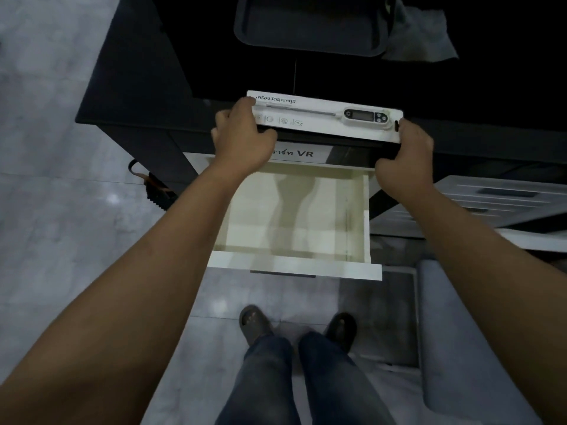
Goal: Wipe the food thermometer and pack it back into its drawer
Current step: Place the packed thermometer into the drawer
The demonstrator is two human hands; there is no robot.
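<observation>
A long white thermometer box [325, 125], printed with a picture of the probe thermometer [365, 115], is held level at the front edge of the dark table. My left hand [242, 139] grips its left end and my right hand [405, 157] grips its right end. Just below and in front of the box, a white drawer [294, 266] stands pulled out, its cream-coloured inside bare. The thermometer itself cannot be seen apart from the picture on the box.
A dark tray [310, 26] and a crumpled grey cloth [420, 35] lie on the black table [138, 87]. A white slatted unit [491, 207] stands to the right, a pale seat [478, 348] at the lower right. My feet stand on the grey tiled floor.
</observation>
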